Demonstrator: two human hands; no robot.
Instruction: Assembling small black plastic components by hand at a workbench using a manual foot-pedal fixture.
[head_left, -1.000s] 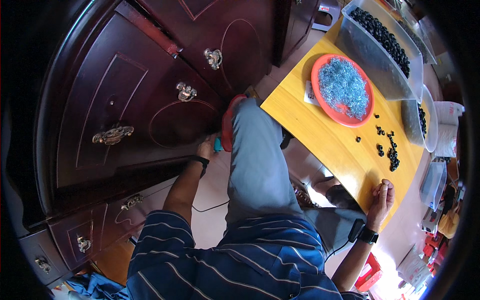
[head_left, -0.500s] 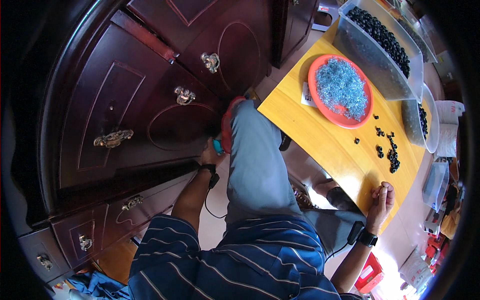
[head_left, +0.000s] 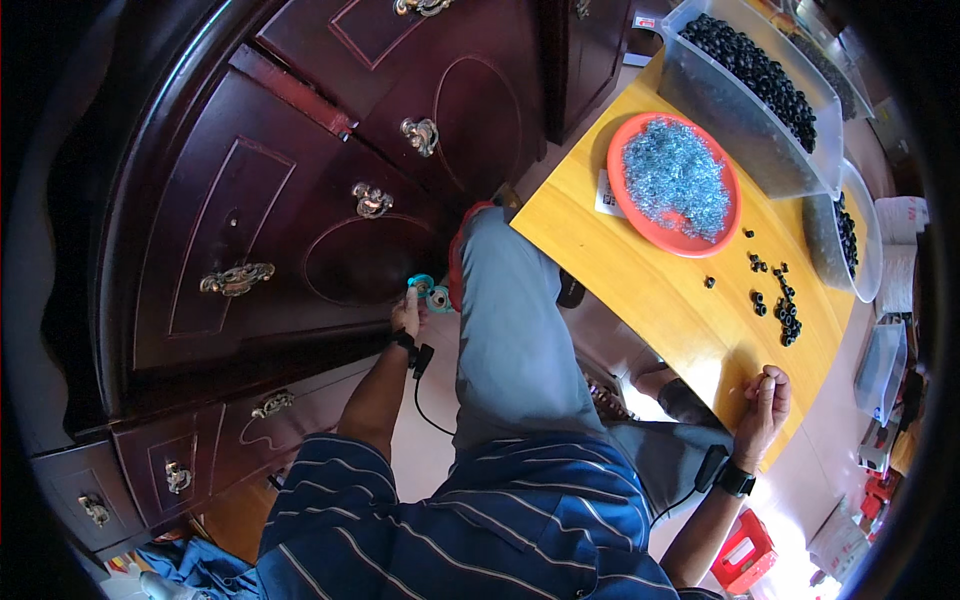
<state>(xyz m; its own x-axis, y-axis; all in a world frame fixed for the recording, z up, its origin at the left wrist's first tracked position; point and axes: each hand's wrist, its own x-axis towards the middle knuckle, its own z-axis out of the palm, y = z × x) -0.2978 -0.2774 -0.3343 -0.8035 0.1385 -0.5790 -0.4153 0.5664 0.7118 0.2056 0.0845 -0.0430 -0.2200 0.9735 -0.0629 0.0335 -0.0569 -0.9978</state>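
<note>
Teal round-rimmed object [head_left: 420,285], held in the left hand [head_left: 407,316] beside the dark cabinet [head_left: 340,180], beyond the left edge of the bench [head_left: 640,285]. Right hand [head_left: 764,405], at the bench's near corner: fingers curled toward the thumb; whether anything is grasped cannot be told. Small black parts [head_left: 789,326] lie nearby, toward the right edge.

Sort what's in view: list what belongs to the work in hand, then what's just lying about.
Likely in use:
teal item, in the left hand
loose black parts, ahead of the pinched right hand
red plate of clear pieces
large clear bin of black parts

Apparently just lying about:
red plastic object, lower right
blue cloth, lower left
</note>
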